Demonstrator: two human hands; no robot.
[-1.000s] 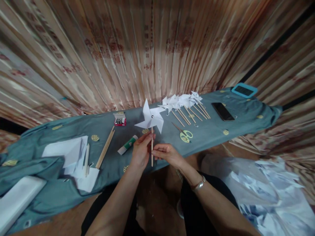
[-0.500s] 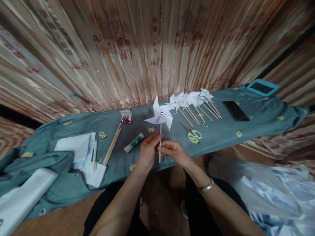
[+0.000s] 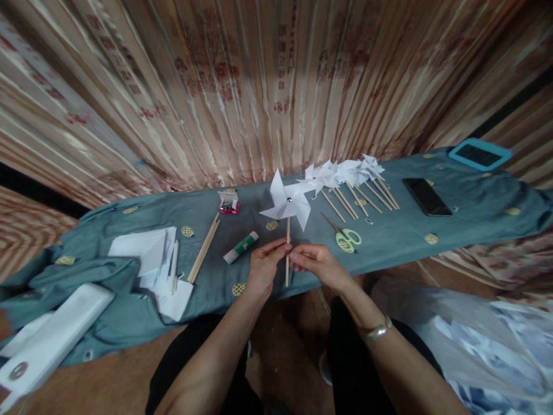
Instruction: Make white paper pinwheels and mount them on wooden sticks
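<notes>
A white paper pinwheel (image 3: 288, 203) stands upright in front of me, a round silver pin at its centre and a thin wooden stick below. My left hand (image 3: 265, 266) pinches the stick between thumb and fingers, a little below the blades. Just to the right, my right hand (image 3: 318, 264) has its fingertips closed at the lower stick; the exact contact is partly hidden. Near the left hand lies a green and white glue stick (image 3: 241, 248). Scissors with yellow-green handles (image 3: 347, 237) rest on the cloth beyond my right hand.
Several finished pinwheels (image 3: 345, 173) lie in a row at the back. A phone (image 3: 427, 197) and a blue-framed device (image 3: 479, 154) are on the right. Leftward are a box of pins (image 3: 228, 204), wooden sticks (image 3: 204, 251), paper sheets (image 3: 142, 249) and a white case (image 3: 60, 340).
The view has shifted slightly, so the table things appear farther right. The pinwheel stays upright between my hands, and my left thumb now lies across the stick.
</notes>
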